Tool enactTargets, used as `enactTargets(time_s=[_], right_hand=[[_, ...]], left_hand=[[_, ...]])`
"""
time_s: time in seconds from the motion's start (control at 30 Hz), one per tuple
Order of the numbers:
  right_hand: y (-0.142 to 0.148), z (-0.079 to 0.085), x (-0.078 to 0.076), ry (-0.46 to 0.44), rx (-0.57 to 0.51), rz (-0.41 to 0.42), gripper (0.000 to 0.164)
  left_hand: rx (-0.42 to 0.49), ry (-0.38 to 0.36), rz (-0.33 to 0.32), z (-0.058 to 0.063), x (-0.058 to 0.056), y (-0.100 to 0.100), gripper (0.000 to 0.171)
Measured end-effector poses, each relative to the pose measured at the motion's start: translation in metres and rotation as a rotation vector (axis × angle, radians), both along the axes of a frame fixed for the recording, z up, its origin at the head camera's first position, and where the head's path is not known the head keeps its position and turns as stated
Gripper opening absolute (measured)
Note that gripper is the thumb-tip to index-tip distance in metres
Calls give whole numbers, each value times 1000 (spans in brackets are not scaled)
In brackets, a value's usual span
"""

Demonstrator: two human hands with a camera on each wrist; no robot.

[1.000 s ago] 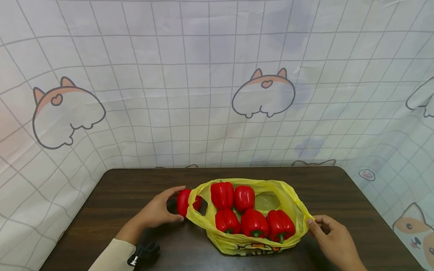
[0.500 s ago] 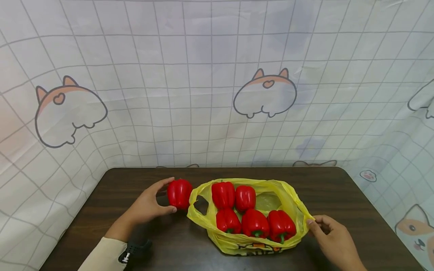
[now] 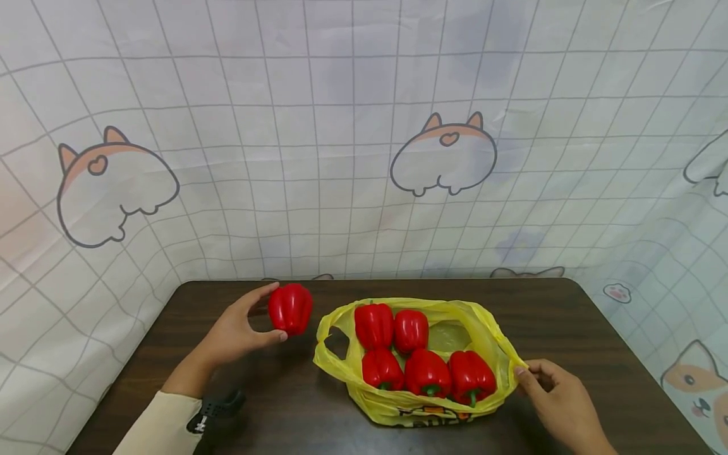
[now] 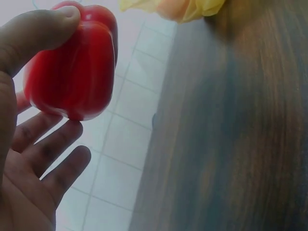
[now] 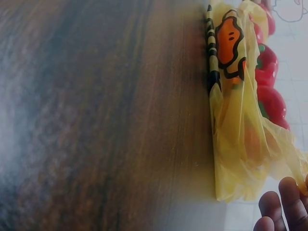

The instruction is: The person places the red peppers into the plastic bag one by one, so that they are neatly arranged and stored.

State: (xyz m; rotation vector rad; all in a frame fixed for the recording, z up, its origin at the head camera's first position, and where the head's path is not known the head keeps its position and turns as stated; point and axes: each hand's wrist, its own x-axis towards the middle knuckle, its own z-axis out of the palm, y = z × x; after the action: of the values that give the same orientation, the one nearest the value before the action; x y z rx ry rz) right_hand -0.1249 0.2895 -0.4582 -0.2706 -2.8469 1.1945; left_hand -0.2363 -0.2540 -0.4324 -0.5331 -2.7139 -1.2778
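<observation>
My left hand (image 3: 236, 332) pinches a red bell pepper (image 3: 291, 309) between thumb and fingers, left of the yellow plastic bag (image 3: 392, 414). In the left wrist view the thumb lies across one side of the pepper (image 4: 72, 72), and the fingers are behind and below it. My right hand (image 3: 560, 401) pinches the bag's right edge; in the right wrist view its fingertips are at the gathered plastic of the bag (image 5: 236, 144). Several more red peppers (image 3: 428, 374) sit inside the bag, whose mouth is spread wide.
The dark wooden table (image 3: 307, 404) bears the bag near its middle. Behind it hangs a white gridded cloth (image 3: 318, 158) with cartoon corgis, which also runs along both sides. A black strap (image 3: 218, 404) is on the left wrist.
The left hand has lifted the pepper out from beside the bag's left handle, moving left and up, away from the bag. The right hand and the bag have stayed in place.
</observation>
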Motion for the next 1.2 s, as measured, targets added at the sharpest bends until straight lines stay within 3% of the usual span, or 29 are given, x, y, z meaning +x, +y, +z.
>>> enactTargets(time_s=[0.13, 0.33, 0.63, 1.2], right_hand=[[0, 0, 0, -4, -5, 1, 47], [0, 2, 0, -17, 2, -1, 49], [1, 1, 1, -20, -8, -15, 52], [0, 0, -1, -6, -8, -3, 49]], left_hand=[[-4, 24, -3, 7, 0, 5, 93], [-5, 60, -58, 18, 2, 19, 91], [9, 109, -112, 26, 3, 38, 89], [-16, 73, -238, 37, 4, 90, 90]])
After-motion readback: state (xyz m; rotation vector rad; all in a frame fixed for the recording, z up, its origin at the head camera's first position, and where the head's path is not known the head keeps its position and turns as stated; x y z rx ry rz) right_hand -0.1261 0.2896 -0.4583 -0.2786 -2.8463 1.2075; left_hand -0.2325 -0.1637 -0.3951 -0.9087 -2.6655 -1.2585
